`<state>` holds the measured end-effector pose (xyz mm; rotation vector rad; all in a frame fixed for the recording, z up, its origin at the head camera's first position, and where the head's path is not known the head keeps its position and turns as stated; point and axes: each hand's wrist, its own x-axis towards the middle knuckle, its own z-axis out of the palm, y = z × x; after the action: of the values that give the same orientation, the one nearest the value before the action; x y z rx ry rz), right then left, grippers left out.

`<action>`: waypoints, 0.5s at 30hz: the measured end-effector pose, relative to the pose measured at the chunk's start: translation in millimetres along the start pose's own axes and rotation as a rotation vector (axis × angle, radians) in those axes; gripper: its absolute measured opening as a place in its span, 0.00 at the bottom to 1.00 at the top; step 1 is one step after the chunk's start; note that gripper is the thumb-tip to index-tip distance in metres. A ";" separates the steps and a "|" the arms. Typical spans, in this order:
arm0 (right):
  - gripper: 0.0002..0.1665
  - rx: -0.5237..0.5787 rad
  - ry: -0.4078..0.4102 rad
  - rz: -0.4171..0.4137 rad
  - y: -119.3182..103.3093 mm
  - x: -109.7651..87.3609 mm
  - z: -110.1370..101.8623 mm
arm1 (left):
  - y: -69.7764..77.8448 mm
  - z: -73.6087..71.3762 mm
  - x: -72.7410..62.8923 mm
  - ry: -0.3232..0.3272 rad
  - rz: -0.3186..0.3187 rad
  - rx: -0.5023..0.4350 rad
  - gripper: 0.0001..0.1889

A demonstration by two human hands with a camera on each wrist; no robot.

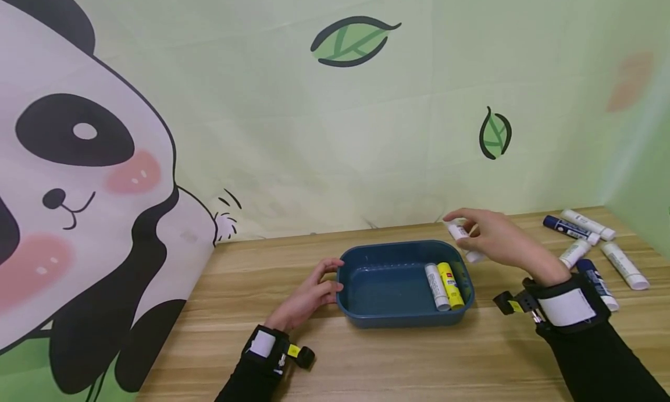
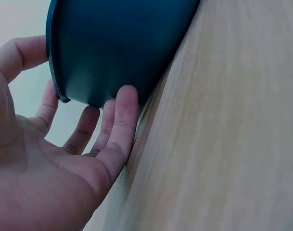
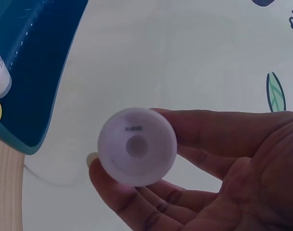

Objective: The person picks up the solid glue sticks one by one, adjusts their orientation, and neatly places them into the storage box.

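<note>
My left hand (image 1: pixel 309 294) holds the left end of a dark blue plastic tray (image 1: pixel 403 322). In the left wrist view a digit hooks at the rim while other fingertips (image 2: pixel 127 96) touch the outer wall (image 2: pixel 117 53). A white glue stick (image 1: pixel 437 287) and a yellow glue stick (image 1: pixel 451 285) lie side by side at the tray's right end. Just right of the tray, my right hand (image 1: pixel 497 242) pinches another white glue stick (image 1: pixel 456 230) between thumb and fingers, above the table. Its round end (image 3: pixel 136 144) faces the camera in the right wrist view.
Several white and dark blue glue sticks lie loosely at the table's right side, among them a blue one (image 1: pixel 567 226) and a white one (image 1: pixel 624 265). Behind the wooden table (image 1: pixel 398 367) hangs a pale green backdrop (image 1: pixel 262 128) with a printed panda and leaves.
</note>
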<state>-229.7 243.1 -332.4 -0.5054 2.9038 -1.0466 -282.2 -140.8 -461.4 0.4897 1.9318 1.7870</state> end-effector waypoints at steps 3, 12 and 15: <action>0.27 0.018 -0.017 -0.010 -2.7 0.2 1.4 | -0.8 -0.1 0.3 0.003 0.002 -0.004 0.26; 0.28 0.070 -0.065 -0.023 -10.1 1.3 8.0 | -1.3 -0.4 0.2 0.003 -0.002 0.000 0.26; 0.28 0.089 -0.073 -0.013 -10.9 2.9 10.8 | -1.1 -0.5 0.1 0.003 -0.002 0.001 0.26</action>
<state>-228.0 227.6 -333.7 -0.5477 2.7809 -1.1281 -282.5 -141.2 -462.5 0.4862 1.9347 1.7865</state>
